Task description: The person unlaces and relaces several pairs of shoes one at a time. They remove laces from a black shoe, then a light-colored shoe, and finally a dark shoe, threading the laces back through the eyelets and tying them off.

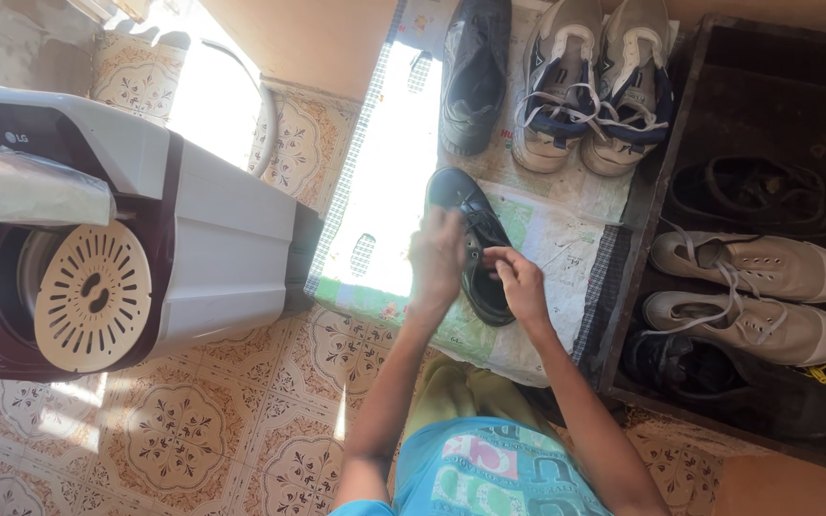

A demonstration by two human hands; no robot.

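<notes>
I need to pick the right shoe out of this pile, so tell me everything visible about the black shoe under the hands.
The black shoe is a glossy, leather-looking lace-up lying on the printed mat, toe pointing away from the person. The left hand covers its left side; the right hand pinches at the laces. Its heel end lies nearest the person.

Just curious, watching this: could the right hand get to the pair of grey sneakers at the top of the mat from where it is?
Probably yes. The right hand is at the black shoe, and only bare mat lies between it and the grey sneakers.
</notes>
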